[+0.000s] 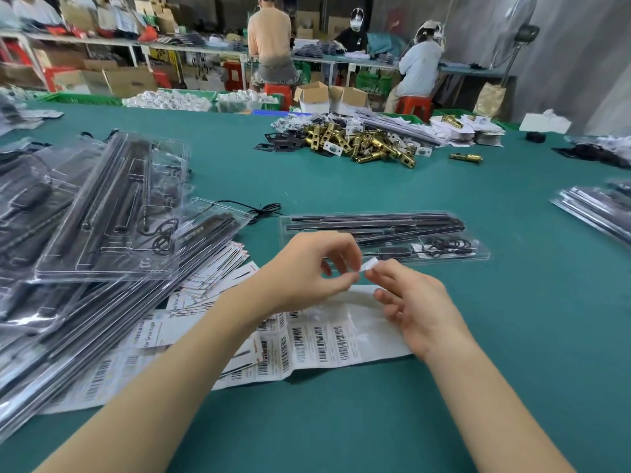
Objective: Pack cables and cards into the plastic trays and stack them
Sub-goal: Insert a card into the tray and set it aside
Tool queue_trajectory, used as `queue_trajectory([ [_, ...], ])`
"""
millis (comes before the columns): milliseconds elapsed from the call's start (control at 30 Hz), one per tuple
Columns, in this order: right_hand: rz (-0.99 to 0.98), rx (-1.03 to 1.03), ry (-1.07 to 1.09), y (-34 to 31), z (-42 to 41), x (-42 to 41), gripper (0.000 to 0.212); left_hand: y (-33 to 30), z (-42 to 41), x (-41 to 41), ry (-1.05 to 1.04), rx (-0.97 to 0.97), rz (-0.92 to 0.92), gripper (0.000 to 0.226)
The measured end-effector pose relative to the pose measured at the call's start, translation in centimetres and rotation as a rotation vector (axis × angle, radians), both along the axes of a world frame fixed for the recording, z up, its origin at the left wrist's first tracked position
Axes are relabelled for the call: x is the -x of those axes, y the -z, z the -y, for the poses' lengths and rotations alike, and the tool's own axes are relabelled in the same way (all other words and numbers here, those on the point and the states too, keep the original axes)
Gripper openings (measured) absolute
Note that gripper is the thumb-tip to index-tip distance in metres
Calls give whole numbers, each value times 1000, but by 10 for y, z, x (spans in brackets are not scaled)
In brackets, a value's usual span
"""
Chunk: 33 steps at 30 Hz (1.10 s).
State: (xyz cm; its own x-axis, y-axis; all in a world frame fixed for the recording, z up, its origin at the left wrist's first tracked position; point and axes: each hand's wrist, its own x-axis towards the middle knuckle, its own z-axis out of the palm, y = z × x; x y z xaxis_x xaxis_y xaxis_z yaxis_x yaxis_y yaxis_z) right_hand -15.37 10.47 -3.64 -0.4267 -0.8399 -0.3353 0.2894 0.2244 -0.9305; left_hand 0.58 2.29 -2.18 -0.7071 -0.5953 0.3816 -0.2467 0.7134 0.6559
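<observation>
My left hand (309, 271) and my right hand (415, 305) meet over the green table, both pinching one small white sticker (367, 266) between fingertips. Just beyond them lies a clear plastic tray (382, 235) holding black bars, a coiled black cable and a small card. Under my hands is a sheet of barcode labels (324, 343). A tilted pile of filled clear trays (102, 213) stands at the left. Printed cards (218, 271) fan out beside that pile. A loose black cable (252, 209) lies behind the tray.
A heap of brass latch parts (368, 141) sits mid-table. More stacked trays (601, 206) lie at the right edge. Paper stacks (474, 129) and green crates (82, 98) line the far edge. Three people work at benches behind.
</observation>
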Motion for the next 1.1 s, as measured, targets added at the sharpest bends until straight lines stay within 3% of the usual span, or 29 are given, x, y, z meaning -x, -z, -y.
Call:
queue_trajectory([
  [100,-59,30,-46,-2,2,0,13,5,9,-3,-123,-82,-56,10],
  [233,-532,162,-57,-5,17,3,9,10,24,-9,-299,-327,-163,13],
  [300,-616,205,-187,-11,28,0,13,10,29,-10,-316,-378,-191,14],
  [400,-609,238,-202,-15,49,-2,3,9,36,-11,-330,-416,-206,15],
  [533,-614,263,-250,-17,67,1,5,10,44,-13,-362,-464,-214,20],
  [667,-665,264,-229,-13,79,5,2,12,48,-9,-392,-489,-262,11],
  [900,-705,243,-200,4,88,18,3,19,50,-3,-413,-673,-321,12],
  [1100,-711,228,-127,10,92,22,5,17,48,-4,-475,-611,-263,15],
])
